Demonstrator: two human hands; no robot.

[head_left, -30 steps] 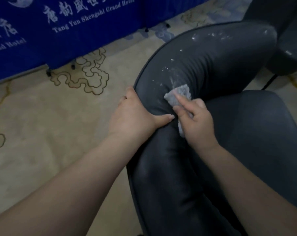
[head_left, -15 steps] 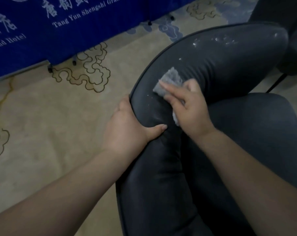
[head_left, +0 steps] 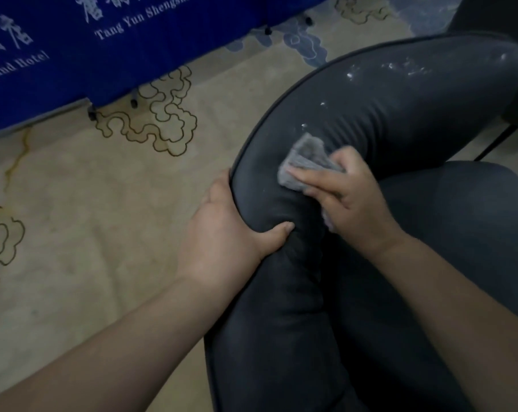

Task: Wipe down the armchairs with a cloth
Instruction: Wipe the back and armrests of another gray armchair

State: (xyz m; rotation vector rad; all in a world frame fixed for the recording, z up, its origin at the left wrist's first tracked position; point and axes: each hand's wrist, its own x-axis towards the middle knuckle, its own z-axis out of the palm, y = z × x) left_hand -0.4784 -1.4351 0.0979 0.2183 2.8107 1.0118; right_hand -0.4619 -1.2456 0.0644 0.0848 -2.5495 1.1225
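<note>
Dark leather armchair (white-speckled): right hand presses a crumpled grey cloth on it with curled fingers; left hand grips its rim.

Dark grey leather-look armchair, padded backrest curving from near centre up to the far right, thin piping along its outer left edge; scattered with white specks (thickest toward the far right end); seat cushion to the right; small grey cloth, crumpled, pressed flat against the backrest's mid-curve, just below the nearest specks.
</note>
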